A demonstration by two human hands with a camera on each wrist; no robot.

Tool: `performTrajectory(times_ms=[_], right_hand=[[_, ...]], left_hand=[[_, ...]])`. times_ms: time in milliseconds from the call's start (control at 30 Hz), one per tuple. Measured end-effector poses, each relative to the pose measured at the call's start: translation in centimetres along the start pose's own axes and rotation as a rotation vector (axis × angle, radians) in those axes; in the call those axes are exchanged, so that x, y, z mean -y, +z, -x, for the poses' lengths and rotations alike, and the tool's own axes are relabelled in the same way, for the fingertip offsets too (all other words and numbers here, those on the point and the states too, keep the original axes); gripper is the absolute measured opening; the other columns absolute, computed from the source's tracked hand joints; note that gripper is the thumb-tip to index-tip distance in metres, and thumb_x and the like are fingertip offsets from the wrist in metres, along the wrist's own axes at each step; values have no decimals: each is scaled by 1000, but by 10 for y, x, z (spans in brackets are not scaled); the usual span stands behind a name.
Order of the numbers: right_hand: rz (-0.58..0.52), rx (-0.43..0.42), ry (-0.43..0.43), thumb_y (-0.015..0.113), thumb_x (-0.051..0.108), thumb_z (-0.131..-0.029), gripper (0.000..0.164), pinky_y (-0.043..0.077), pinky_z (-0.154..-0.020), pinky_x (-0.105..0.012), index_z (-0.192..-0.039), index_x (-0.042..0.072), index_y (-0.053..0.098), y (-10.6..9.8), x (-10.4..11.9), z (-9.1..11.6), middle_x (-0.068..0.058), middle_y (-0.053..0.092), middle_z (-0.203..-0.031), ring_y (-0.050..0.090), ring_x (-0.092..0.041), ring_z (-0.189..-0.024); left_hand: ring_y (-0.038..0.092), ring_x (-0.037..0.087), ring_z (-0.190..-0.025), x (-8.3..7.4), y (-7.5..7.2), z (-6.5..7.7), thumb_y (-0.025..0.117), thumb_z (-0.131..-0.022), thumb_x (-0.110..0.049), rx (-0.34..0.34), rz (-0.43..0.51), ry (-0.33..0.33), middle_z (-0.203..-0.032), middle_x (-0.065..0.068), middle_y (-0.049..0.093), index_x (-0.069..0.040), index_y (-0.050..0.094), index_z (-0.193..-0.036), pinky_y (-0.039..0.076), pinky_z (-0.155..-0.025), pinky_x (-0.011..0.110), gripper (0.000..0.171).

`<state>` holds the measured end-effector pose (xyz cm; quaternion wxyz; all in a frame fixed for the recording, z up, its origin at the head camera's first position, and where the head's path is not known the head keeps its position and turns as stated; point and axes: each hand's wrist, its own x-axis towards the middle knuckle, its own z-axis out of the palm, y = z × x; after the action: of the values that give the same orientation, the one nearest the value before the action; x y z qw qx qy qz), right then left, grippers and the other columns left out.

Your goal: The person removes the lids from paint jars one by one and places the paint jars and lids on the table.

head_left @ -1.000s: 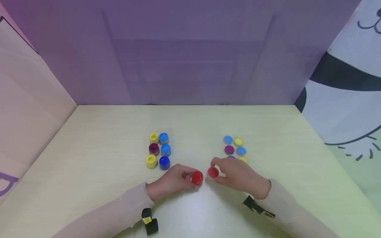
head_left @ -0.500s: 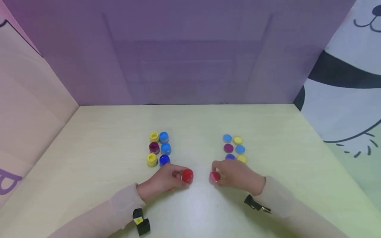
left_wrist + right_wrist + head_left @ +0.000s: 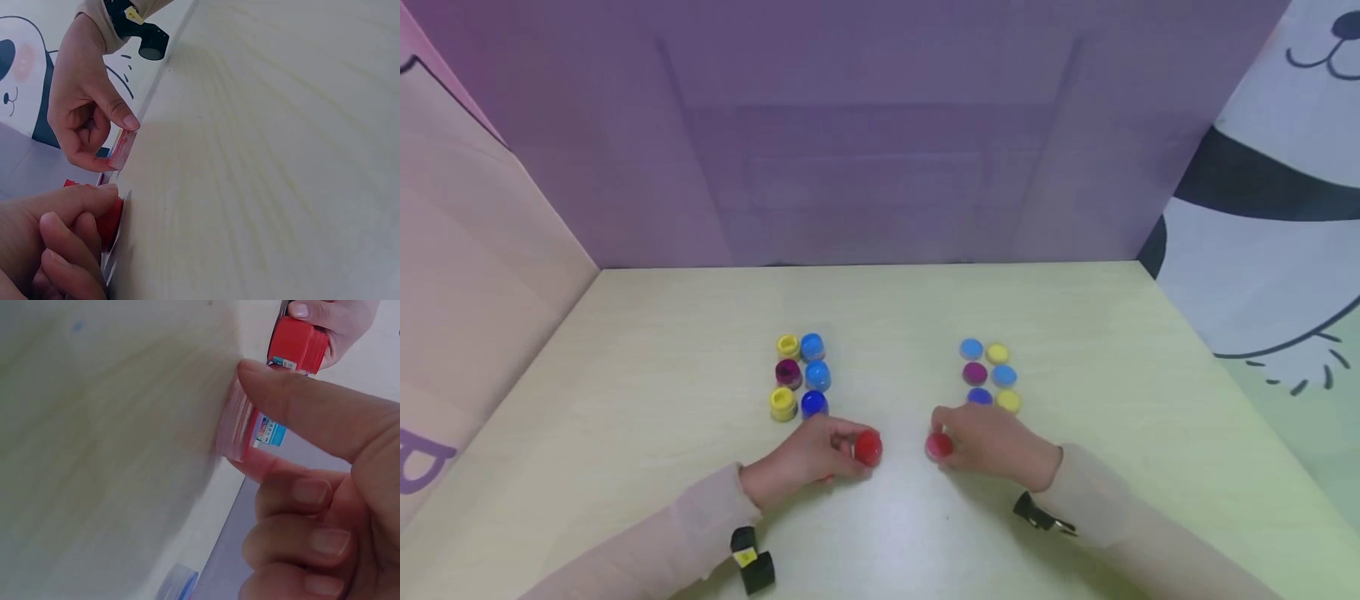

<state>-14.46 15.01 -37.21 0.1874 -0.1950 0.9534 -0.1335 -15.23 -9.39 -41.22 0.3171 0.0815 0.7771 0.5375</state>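
Observation:
My left hand (image 3: 808, 454) grips a small red paint jar (image 3: 868, 448) between thumb and fingers, low at the tabletop. Across a short gap, my right hand (image 3: 1000, 446) pinches a red jar lid (image 3: 938, 446) by its rim. In the right wrist view the lid (image 3: 237, 422) stands on edge between thumb and index finger, the other fingers curled beneath. Behind it shows the red jar (image 3: 290, 344), bearing a small label. From the left wrist, most of the jar (image 3: 109, 225) is hidden by my thumb and fingers.
Beyond my left hand stand several uncovered paint jars in two columns, including a purple jar (image 3: 788, 372) and a dark blue jar (image 3: 814, 404). Several matching lids lie beyond my right hand, among them a yellow lid (image 3: 1008, 401). A purple wall (image 3: 880, 183) bounds the table's far edge.
My left hand has moved left with the red jar, widening the gap between jar and lid. My right hand has brought the lid slightly nearer to me and changed its tilt.

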Motion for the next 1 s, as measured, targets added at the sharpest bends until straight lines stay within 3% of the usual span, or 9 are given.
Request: performTrajectory(times_ms=[200, 333, 433, 533, 633, 767, 833, 900, 1000], right_hand=[[-8, 4, 28, 78, 21, -77, 27, 43, -58, -22, -96, 15, 61, 1, 2, 1, 8, 53, -65, 49, -9, -59], [-8, -5, 44, 77, 26, -77, 39, 39, -51, -20, -109, 14, 59, 1, 0, 7, 7, 49, -60, 45, -7, -53], [37, -60, -17, 74, 29, -80, 40, 32, -46, -18, -113, 14, 57, -3, -6, 16, 8, 42, -55, 37, -5, -48], [86, -225, -157, 72, 29, -83, 26, 28, -45, -16, -101, 15, 59, -11, -14, 25, 11, 39, -55, 31, -1, -48], [95, -512, -363, 70, 23, -84, 13, 30, -46, -14, -85, 14, 59, -21, -26, 29, 12, 43, -57, 32, 1, -50], [132, -867, -581, 53, 26, -95, 26, 35, -48, -12, -75, 10, 58, -31, -46, 25, 6, 52, -59, 40, -1, -51], [159, -985, -620, 43, 32, -98, 38, 37, -48, -14, -73, 7, 58, -36, -55, 22, 3, 55, -60, 42, -4, -50], [194, -1078, -608, 42, 31, -97, 40, 39, -47, -18, -71, 6, 58, -40, -66, 19, -1, 57, -60, 44, -7, -50], [193, -1157, -562, 46, 26, -94, 35, 38, -49, -25, -70, 4, 57, -45, -84, 15, -4, 55, -59, 43, -11, -52]], left_hand=[[45, 11, -51, 0, -3, 2, 80, -72, -13, 4, -8, -20, -65, -1, 55, -18, 62, -125, 36, -49, 20, 57], [46, 13, -57, -1, -3, 9, 81, -71, -15, -12, -52, -41, -64, 0, 53, -24, 54, -133, 37, -53, 22, 69], [47, 14, -57, -5, -5, 18, 82, -71, -18, -16, -72, -52, -66, 1, 56, -25, 48, -138, 38, -54, 23, 76], [46, 14, -57, -11, -11, 31, 80, -75, -22, -31, -77, -48, -69, 2, 59, -24, 48, -138, 38, -53, 24, 71], [43, 14, -55, -19, -23, 42, 75, -80, -23, -88, -94, 5, -72, 2, 58, -16, 56, -129, 37, -49, 23, 53], [43, 13, -53, -29, -47, 53, 69, -86, -19, -237, -113, 101, -76, 4, 57, -6, 62, -105, 38, -46, 22, 25], [47, 13, -55, -33, -60, 58, 67, -87, -17, -315, -141, 156, -78, 6, 58, -4, 59, -98, 41, -47, 23, 18], [51, 14, -57, -34, -73, 61, 66, -88, -14, -401, -221, 236, -79, 8, 60, -3, 59, -94, 45, -48, 24, 14], [55, 13, -61, -32, -91, 64, 66, -87, -10, -560, -440, 371, -76, 6, 62, -7, 60, -88, 46, -51, 24, 7]])
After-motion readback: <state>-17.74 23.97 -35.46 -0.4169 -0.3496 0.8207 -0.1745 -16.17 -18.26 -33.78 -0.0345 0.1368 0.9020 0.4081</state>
